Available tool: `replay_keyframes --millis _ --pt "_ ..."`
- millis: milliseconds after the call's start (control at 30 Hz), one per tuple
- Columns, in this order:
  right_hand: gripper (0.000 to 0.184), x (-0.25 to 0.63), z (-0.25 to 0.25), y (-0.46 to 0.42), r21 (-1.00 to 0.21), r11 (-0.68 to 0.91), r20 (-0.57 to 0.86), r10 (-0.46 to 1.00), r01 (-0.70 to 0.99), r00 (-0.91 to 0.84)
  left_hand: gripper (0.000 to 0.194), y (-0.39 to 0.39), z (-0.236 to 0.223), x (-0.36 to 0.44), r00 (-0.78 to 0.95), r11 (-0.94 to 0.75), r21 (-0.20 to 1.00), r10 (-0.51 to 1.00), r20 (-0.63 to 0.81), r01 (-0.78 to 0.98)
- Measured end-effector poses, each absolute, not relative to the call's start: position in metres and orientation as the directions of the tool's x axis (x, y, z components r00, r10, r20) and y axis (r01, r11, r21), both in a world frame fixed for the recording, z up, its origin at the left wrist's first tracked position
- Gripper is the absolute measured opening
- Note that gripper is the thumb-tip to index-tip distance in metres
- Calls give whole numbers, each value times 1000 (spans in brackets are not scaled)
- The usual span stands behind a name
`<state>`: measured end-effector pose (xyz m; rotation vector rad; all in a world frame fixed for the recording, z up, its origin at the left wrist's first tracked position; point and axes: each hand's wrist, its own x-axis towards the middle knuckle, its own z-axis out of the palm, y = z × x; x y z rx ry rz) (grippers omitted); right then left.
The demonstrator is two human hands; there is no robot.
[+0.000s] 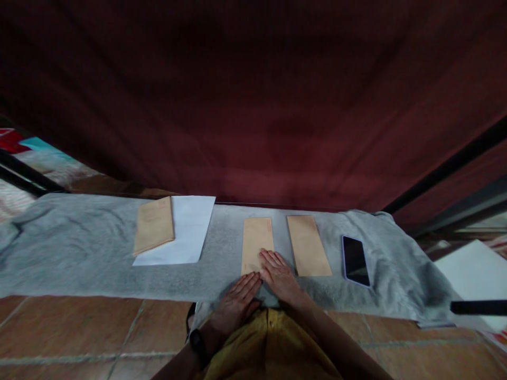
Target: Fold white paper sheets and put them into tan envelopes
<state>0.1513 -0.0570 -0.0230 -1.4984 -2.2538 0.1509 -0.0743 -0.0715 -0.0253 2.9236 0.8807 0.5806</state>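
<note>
envelope under right hand, left hand at near edge; both grips open; uneven pressure on soft cloth may crease it.

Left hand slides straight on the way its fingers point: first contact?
Likely the bare right hand, lying just ahead of the left hand's fingertips over the flat tan paper envelope. Depth is unclear; they may already touch.
</note>
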Motion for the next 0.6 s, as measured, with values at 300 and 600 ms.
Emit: replay_keyframes --millis 300,600 --pt "53 147 -21 23 -262 147 189 977 954 -99 55 -73 -24 -73 754 -819 120 566 335 561" --pt "60 145 -29 -66 -281 351 355 903 893 -243 52 -73 -25 -70 760 -803 113 592 269 585"
